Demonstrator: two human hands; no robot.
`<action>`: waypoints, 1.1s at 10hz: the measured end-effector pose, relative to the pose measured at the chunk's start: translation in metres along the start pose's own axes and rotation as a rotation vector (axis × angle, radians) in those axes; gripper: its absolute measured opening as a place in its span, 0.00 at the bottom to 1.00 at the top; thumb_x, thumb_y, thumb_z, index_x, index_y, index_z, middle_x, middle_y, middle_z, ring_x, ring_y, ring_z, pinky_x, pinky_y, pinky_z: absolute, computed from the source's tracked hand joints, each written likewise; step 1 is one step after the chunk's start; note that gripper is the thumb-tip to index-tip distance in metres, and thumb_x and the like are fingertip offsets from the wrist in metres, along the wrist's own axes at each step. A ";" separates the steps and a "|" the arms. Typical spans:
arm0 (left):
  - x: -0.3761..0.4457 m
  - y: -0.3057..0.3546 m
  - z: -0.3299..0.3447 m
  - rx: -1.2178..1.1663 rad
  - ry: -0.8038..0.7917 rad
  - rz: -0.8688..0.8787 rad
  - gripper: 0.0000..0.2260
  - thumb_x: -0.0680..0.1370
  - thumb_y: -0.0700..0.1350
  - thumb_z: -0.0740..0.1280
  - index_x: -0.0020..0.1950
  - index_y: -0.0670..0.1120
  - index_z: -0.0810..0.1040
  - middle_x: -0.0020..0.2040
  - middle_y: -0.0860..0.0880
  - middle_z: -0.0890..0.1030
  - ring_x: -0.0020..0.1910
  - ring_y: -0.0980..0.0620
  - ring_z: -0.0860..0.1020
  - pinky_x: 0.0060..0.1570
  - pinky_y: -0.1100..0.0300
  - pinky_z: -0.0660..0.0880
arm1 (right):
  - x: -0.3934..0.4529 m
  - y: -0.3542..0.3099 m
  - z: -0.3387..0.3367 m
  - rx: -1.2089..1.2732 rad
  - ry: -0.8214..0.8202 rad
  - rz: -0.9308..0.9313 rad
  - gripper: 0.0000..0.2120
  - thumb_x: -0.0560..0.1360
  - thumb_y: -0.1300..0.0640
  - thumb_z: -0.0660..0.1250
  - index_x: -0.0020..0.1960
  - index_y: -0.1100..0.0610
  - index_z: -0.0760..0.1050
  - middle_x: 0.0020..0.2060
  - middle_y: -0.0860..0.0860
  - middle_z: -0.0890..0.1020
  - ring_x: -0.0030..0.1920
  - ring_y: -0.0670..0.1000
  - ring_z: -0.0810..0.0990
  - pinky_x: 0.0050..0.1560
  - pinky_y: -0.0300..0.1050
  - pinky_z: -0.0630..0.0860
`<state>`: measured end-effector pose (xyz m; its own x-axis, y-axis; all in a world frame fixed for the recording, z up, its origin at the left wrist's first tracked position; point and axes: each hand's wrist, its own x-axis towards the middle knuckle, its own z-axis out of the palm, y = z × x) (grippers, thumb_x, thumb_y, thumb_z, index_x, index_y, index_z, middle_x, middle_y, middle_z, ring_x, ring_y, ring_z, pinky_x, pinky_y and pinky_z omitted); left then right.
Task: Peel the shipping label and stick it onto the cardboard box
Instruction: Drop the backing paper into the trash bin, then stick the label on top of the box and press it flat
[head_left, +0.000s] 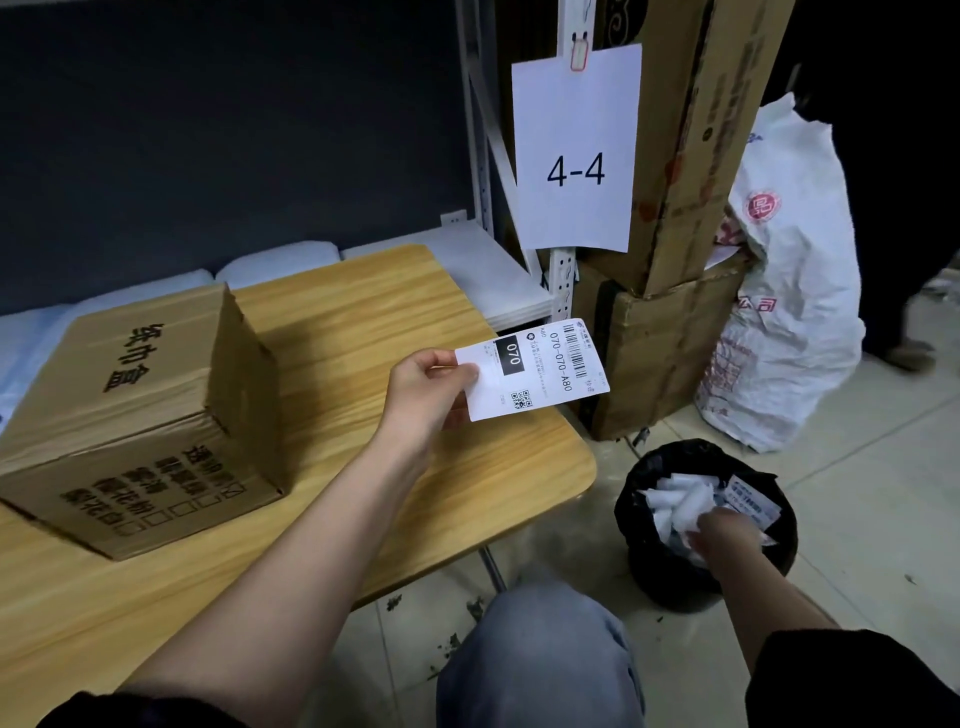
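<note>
My left hand (426, 389) pinches the near corner of a white shipping label (540, 369) with a barcode and "070" print, holding it in the air over the table's right edge. The cardboard box (140, 415), closed and printed with black characters, rests on the wooden table (363, 322) to the left of that hand. My right hand (719, 532) is blurred and reaches down into a black-lined waste bin (644, 525) on the floor, among white paper scraps; I cannot tell whether its fingers hold anything.
A metal shelf post with a "4-4" sign (576, 150) stands behind the table. Tall stacked cartons (670, 332) and a white woven sack (789, 291) stand to the right. My knee (540, 660) is below the table edge, over a tiled floor.
</note>
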<state>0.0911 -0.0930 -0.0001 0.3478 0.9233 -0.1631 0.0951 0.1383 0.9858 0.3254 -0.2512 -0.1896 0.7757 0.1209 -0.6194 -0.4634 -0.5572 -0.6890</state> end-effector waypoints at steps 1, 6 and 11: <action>0.003 -0.002 -0.002 -0.004 0.009 0.001 0.10 0.76 0.36 0.66 0.38 0.48 0.73 0.35 0.49 0.79 0.31 0.50 0.76 0.32 0.61 0.71 | 0.016 0.014 -0.001 0.137 0.016 -0.060 0.17 0.77 0.70 0.58 0.64 0.72 0.71 0.62 0.69 0.75 0.62 0.68 0.75 0.31 0.42 0.69; -0.002 0.006 -0.017 -0.095 0.012 0.005 0.08 0.76 0.36 0.65 0.39 0.47 0.73 0.37 0.49 0.79 0.30 0.51 0.78 0.27 0.65 0.76 | -0.039 -0.044 0.006 0.218 0.195 -0.334 0.13 0.78 0.61 0.56 0.57 0.56 0.76 0.55 0.56 0.81 0.53 0.58 0.78 0.52 0.50 0.72; -0.022 0.058 -0.081 -0.429 0.076 0.093 0.04 0.78 0.39 0.61 0.46 0.45 0.74 0.42 0.49 0.81 0.32 0.53 0.81 0.30 0.65 0.80 | -0.245 -0.151 0.083 0.420 -0.453 -0.878 0.12 0.80 0.57 0.56 0.43 0.56 0.76 0.36 0.51 0.81 0.33 0.46 0.77 0.32 0.37 0.67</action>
<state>0.0130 -0.0763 0.0637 0.2656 0.9603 -0.0854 -0.3345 0.1748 0.9260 0.1694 -0.1283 0.0346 0.7181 0.6831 0.1330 0.0020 0.1891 -0.9820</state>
